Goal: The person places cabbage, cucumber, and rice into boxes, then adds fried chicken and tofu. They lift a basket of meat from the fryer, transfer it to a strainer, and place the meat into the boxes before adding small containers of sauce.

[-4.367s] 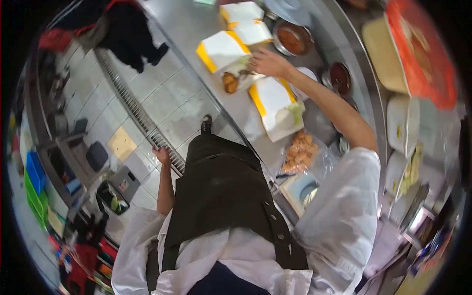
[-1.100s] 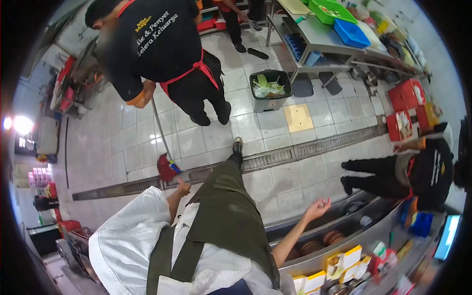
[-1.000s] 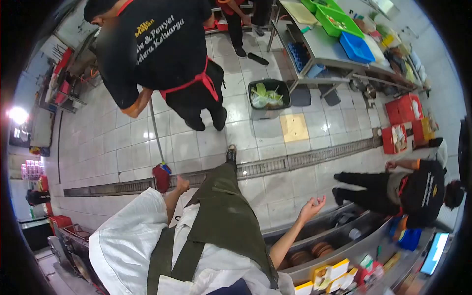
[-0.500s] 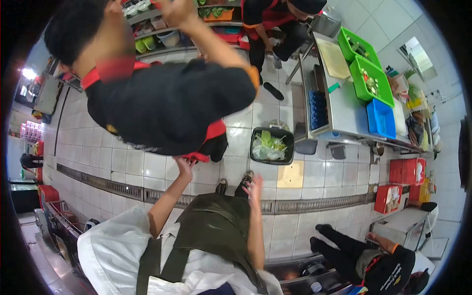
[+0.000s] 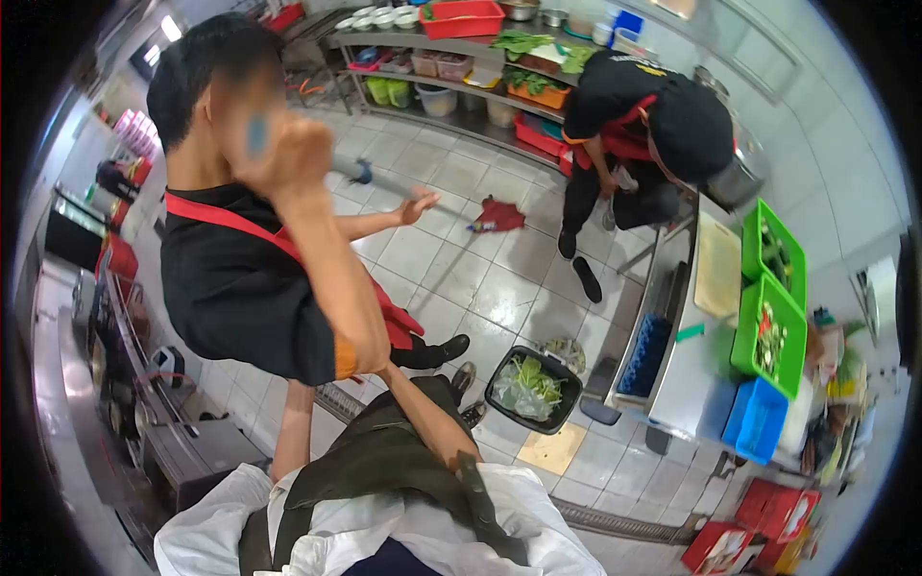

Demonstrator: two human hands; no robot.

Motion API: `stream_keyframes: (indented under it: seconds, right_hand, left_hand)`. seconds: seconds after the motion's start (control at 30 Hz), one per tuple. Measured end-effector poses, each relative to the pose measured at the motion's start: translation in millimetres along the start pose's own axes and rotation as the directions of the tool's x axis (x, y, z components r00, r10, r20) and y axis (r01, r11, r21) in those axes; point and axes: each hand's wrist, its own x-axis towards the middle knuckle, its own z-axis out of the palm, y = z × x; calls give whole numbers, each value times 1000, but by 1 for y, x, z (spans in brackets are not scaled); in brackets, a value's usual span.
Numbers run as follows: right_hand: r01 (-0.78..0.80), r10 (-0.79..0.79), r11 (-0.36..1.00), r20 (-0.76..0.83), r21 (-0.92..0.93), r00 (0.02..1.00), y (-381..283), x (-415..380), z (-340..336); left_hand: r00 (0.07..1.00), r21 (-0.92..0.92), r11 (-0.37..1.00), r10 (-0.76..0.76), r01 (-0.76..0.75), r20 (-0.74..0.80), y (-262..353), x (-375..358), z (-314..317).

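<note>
A co-worker [image 5: 240,298] in a black shirt and red apron stands close in front of me, one forearm raised and that hand near the face. My left forearm [image 5: 294,427] reaches up behind the co-worker's sleeve, which hides the hand. From the other side, my right forearm [image 5: 427,413] crosses in front of my dark green apron [image 5: 384,480]. It ends at the co-worker's bent elbow, and the fingers are hidden there. I cannot tell whether either hand holds anything.
A black tub [image 5: 569,374] of leafy greens stands on the tiled floor. Another person [image 5: 639,144] bends at the back near shelves [image 5: 413,34]. On the right, a steel table [image 5: 687,374] carries green crates [image 5: 795,331], a blue crate [image 5: 756,422] and a cutting board [image 5: 718,264].
The view has turned and tilted up. My right hand, earlier raised with fingers spread, has moved left behind the co-worker's elbow. My left hand, earlier at the co-worker's apron, is now hidden.
</note>
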Motion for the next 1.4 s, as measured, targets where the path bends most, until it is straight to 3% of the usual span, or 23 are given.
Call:
stream_keyframes:
  seconds: [0.07,0.13,0.23,0.3,0.33,0.37,0.43,0.5,0.57,0.63,0.7,0.73,0.87,0.97,1.07,1.1,1.13,1.17,1.2,1.27,1.33,1.37,1.4]
  right_hand:
    - [-105,108,982,12,-154,994,-11,4,-4]
    - [-210,223,914,-3,-348,975,-35,4,-11]
    - [-302,397,692,-5,-656,918,-62,13,-52]
    - [-225,437,662,124,-715,891,-59,47,-132]
    - [-160,420,731,253,-663,872,-43,77,-197]
    - [-161,295,703,79,-693,952,-81,48,-211]
    - [-210,39,615,-237,-760,971,-122,27,-279]
    - [-178,-97,860,-495,-478,863,-160,-5,-329]
    - [-147,-141,923,-666,-357,732,-202,-31,-348]
    - [43,-114,992,-663,-122,740,-192,-14,-434]
    - [1,-120,984,-660,-178,742,-219,-7,-430]
    - [-100,-54,977,-677,-186,734,-235,-4,-419]
    - [-352,60,879,-658,-322,751,-290,58,-403]
    - [-342,8,832,-607,-437,795,-338,129,-371]
    - [-277,-47,736,-456,-617,889,-397,228,-367]
    - [-138,-143,758,-369,-637,918,-431,245,-341]
    - [42,-350,787,-389,-616,852,-456,274,-314]
    - [69,-448,750,-428,-658,785,-489,297,-293]
    - [153,-530,675,-330,-722,782,-520,320,-284]
    - [434,-683,698,-345,-570,644,-596,355,-223]
    - [671,-848,528,-287,-521,445,-683,381,-182]
    - [638,-951,309,-234,-705,202,-730,377,-160]
    - [758,-968,172,-249,-629,14,-780,367,-129]
  left_hand:
    - [957,-90,981,186,-170,222,19,13,47]
    - [803,-231,932,359,-280,476,40,29,102]
    - [500,-402,880,474,-252,725,60,65,181]
    - [388,-422,889,458,-179,800,54,101,218]
    - [367,-412,897,442,-162,818,49,119,236]
    - [383,-404,912,398,-69,834,29,140,232]
    - [461,-339,938,333,-72,823,-1,176,231]
    - [598,-201,967,255,-157,759,-30,207,216]
    - [749,54,957,186,-284,636,-57,234,183]
    - [875,389,859,127,-332,467,-88,250,131]
    - [958,683,686,71,-249,277,-117,249,58]
    - [981,791,586,40,-175,188,-126,239,20]
    - [980,941,280,-113,190,-164,-153,167,-108]
    - [906,912,118,-222,392,-360,-152,128,-123]
    - [855,912,-23,-337,411,-394,-150,131,-99]
    - [860,936,-57,-378,348,-343,-147,145,-88]
    - [879,974,-78,-422,211,-224,-147,170,-74]
    - [883,997,-74,-465,32,-63,-150,197,-62]
    - [850,975,-41,-499,-219,169,-153,227,-48]
    - [595,727,120,-492,-676,635,-168,315,-2]
    - [314,449,251,-435,-858,844,-196,407,67]
    - [192,331,319,-397,-888,897,-214,450,98]
    - [111,245,364,-352,-899,929,-219,476,125]
